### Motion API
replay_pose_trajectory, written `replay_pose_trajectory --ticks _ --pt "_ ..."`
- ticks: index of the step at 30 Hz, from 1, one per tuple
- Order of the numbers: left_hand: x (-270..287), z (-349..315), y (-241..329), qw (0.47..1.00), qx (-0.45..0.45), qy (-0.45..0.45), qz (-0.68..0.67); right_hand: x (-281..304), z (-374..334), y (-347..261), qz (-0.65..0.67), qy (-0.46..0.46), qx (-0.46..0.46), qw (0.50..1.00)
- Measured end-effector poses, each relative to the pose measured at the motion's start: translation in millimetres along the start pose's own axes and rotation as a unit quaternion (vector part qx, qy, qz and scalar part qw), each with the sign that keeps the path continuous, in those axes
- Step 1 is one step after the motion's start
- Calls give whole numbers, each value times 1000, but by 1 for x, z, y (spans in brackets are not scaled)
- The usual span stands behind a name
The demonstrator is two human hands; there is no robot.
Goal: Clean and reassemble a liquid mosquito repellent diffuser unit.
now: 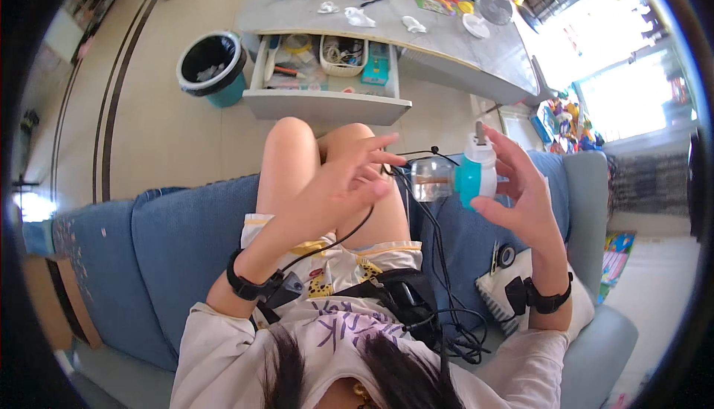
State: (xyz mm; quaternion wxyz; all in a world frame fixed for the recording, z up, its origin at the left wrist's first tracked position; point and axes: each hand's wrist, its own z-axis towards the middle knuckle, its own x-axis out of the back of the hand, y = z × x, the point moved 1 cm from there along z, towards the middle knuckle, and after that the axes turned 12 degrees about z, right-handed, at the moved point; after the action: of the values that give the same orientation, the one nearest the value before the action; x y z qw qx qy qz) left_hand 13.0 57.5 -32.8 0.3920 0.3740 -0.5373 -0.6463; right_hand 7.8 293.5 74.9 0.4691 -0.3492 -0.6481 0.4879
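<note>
Right hand (520,193) grips a small device (465,175) held in the air over the lap: teal and white body, clear bottle end pointing toward the left hand, small prong sticking up on top. Fingers wrap the white/teal end, thumb below.

Left hand (338,186) is open, fingers spread loosely, fingertips just beside the clear bottle end; can't tell if they touch it. It holds nothing.

Both wrists carry black bands, with black cables (439,260) running down to the lap.

Person sits on a blue sofa (186,238), knees up. A white cushion (506,282) lies beside the right forearm.

Ahead: grey table (461,44) with an open drawer (327,74) full of small items, crumpled paper and colourful pieces on top, plus a small white fan (492,7). A black bin (212,63) stands on the floor left of the drawer.
</note>
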Motion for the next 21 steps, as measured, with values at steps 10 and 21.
replay_pose_trajectory --ticks 10,21 --pt "13 -23 18 997 49 50 -21 -43 51 -9 27 -177 71 981" --pt "13 -24 19 910 -193 188 314 -56 45 -9 127 -57 -50 989"
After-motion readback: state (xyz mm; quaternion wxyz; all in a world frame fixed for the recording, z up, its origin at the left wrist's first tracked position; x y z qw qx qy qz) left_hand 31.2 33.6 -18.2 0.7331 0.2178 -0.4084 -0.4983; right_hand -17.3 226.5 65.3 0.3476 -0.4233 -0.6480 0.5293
